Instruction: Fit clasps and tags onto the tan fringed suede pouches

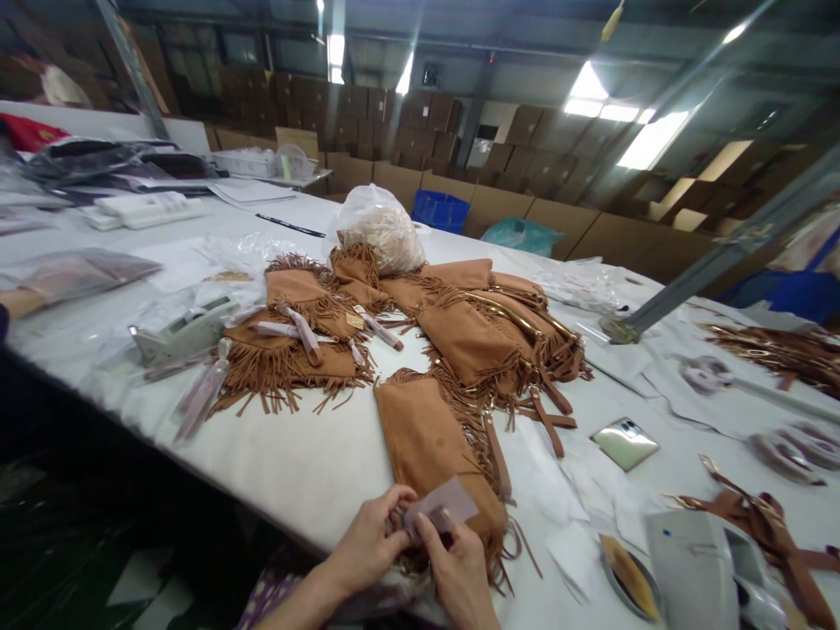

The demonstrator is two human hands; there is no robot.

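Fingers [392,507] of the left hand [368,549] and the right hand [459,573] are pinched closed on a small translucent packet [441,506], which sits between them just above the near end of a tan fringed bag [420,437]. That bag lies flat on the white counter [315,477] and reaches away from the fingertips, its fringe trailing to their right. Well beyond the fingers sits a heap of matching fringed bags [472,337], and farther still a clear sack of pale filling [384,229]. Off to the right of the fingers lie a phone [625,443] and some brown straps [761,516].

The packet looks thin and slick, so I judge it could slip from the pinch and get lost among the fringe strands beneath. Those loose strands could also snag between thumb and packet. The bag's end lies close to the counter edge, and a tug might drag it off.

No brand, label or writing can be read on the packet, the bags or the phone.
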